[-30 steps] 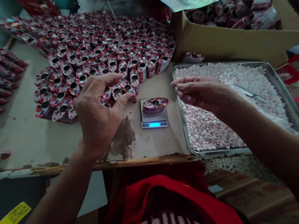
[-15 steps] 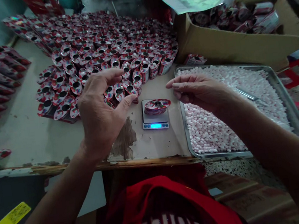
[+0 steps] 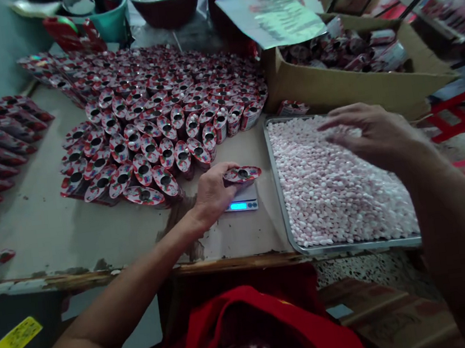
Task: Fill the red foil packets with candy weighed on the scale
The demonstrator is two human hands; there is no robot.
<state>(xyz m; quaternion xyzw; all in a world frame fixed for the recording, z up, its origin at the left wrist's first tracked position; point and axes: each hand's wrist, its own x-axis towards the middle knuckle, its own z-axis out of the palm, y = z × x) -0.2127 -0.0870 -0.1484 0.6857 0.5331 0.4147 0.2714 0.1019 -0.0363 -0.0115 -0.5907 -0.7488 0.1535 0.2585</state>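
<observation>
Packet (image 3: 241, 174), small, red and printed, sits on the scale (image 3: 242, 201) near the middle of the table (image 3: 44, 231), just left of the tray (image 3: 279, 191). It is gripped at its left end by the fingers of the left hand (image 3: 213, 193), which are closed around that end from the near-left side. The packet is judged to be light and thin-walled, easily crushed if squeezed hard, with a glossy skin that may be somewhat slippery. A dark round opening faces upward in its top, so it should be kept level; whether anything is inside cannot be told. A hold on the side walls near one end, as shown, is judged safest, well clear of the opening. Its top is a flattened oval whose long axis runs left to right, the right end tilted slightly toward the far side.

The right hand (image 3: 373, 131) hovers over the far part of the tray, above the pink-and-white pellets (image 3: 337, 195), fingers loosely spread and holding nothing visible. Many like packets (image 3: 157, 115) stand in rows farther back, and a cardboard box (image 3: 348, 83) lies beyond the tray.
</observation>
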